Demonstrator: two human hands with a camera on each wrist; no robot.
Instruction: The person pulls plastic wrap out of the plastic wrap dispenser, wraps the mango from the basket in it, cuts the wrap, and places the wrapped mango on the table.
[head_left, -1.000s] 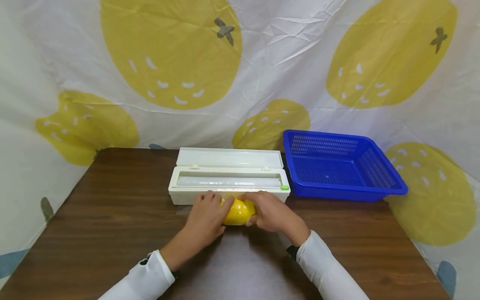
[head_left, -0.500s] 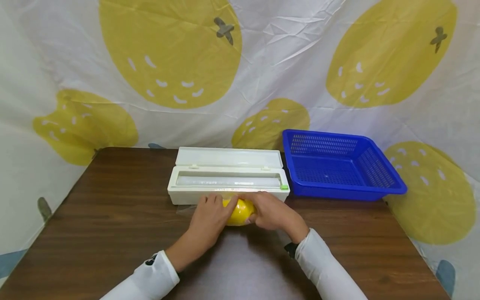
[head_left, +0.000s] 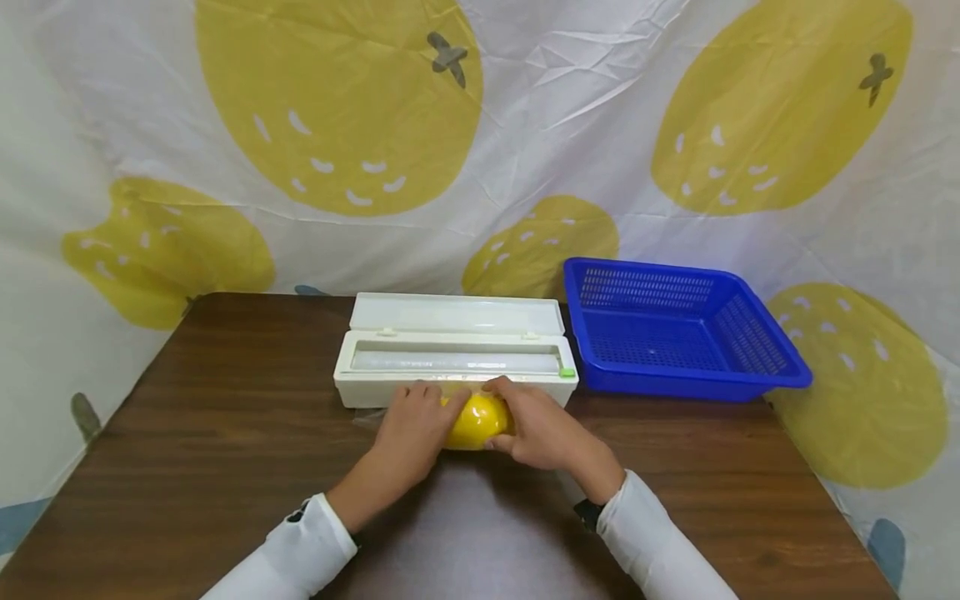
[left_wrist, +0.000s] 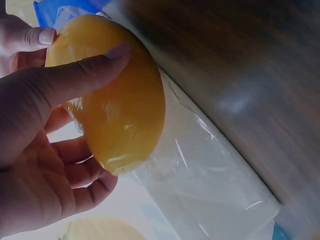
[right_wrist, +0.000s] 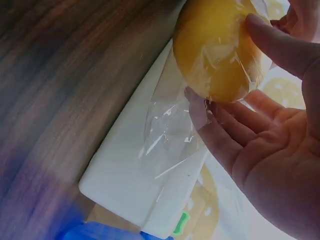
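Observation:
A smooth, oval yellow fruit (head_left: 478, 422) sits between my two hands, in front of a white cling film dispenser (head_left: 367, 395). Clear cling film (right_wrist: 170, 127) lies over the fruit and trails off both of its ends. My left hand (head_left: 409, 433) grips the left side, its thumb (left_wrist: 90, 75) laid across the fruit and the fingers curled beneath. On the other side my right hand (head_left: 546, 429) holds the fruit between thumb and fingers, with film caught against the fingertips in the right wrist view. The dispenser's lid is raised, showing the film roll (head_left: 457, 361) inside.
A blue plastic basket (head_left: 690, 379) stands to the right of the dispenser at the back of the brown wooden table (head_left: 225, 433). Behind hangs a white curtain (head_left: 525, 150) printed with yellow fruit. A green slider (head_left: 567, 372) sits at the dispenser's right end.
Both hands stay at the fruit with small shifts of grip. My left thumb has moved over the fruit and back, and the right fingers have spread slightly, showing more yellow.

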